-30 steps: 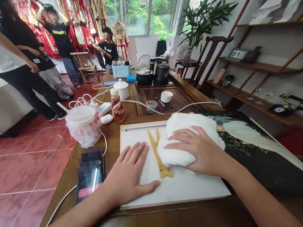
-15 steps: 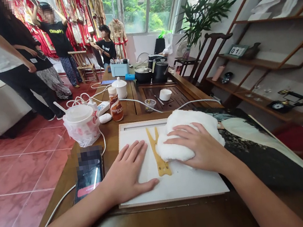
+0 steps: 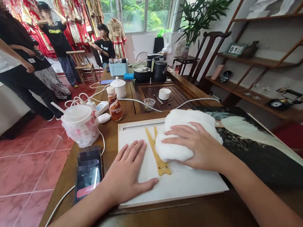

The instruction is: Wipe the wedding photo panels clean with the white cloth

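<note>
Left hand (image 3: 126, 169): flat on the board (image 3: 180, 183), fingers spread and released, nothing grasped.
Right hand (image 3: 194, 147): on a white towel (image 3: 173, 140), fingers spread across its top, unclenched, not gripping.
Yellow fork (image 3: 160, 166): lying on the board just past the left fingertips, prongs pointing away from the wrists, right prong touching the towel's edge.
Board: under both sets of fingers, on the wooden table (image 3: 168, 222).
Left of the left fingers: phone (image 3: 87, 173), lit, partly blurred.
Beyond the left fingers: bagged tub (image 3: 80, 128), Nescafé bottle (image 3: 114, 106).
Right of the right fingers: dark printed picture (image 3: 261, 153), beside the board.
</note>
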`<action>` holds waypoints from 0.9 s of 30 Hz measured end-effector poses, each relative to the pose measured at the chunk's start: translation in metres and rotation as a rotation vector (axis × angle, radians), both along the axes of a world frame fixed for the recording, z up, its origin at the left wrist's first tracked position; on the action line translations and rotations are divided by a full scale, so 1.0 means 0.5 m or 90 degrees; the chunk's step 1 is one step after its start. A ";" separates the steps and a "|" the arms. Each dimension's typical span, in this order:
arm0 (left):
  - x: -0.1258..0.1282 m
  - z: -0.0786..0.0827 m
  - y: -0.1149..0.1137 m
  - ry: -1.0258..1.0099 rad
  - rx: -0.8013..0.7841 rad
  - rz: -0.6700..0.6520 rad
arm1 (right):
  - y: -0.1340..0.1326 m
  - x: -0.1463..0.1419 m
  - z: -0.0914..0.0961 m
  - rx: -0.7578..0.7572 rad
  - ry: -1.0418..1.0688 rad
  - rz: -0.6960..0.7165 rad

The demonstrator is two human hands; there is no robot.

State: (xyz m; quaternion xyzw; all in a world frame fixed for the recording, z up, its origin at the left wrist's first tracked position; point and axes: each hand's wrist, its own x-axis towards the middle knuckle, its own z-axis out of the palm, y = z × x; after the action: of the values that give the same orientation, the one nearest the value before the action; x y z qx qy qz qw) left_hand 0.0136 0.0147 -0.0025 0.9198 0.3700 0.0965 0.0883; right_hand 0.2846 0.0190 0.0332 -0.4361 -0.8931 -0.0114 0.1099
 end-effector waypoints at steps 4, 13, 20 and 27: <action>-0.001 0.000 -0.002 -0.003 -0.001 -0.002 | -0.007 -0.011 -0.003 0.010 -0.002 0.016; -0.001 -0.001 0.000 -0.017 0.004 -0.008 | -0.023 -0.034 0.000 -0.026 -0.011 0.095; -0.001 -0.002 -0.001 -0.030 0.001 -0.008 | -0.005 -0.009 -0.007 0.021 0.003 0.030; 0.000 0.002 -0.001 -0.004 -0.004 -0.006 | -0.031 -0.042 0.003 -0.029 0.016 0.150</action>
State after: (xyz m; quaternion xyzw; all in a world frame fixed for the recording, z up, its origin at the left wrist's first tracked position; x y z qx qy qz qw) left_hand 0.0139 0.0144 -0.0015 0.9208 0.3658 0.0980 0.0930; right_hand 0.2638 0.0034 0.0345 -0.3304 -0.9368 0.0272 0.1115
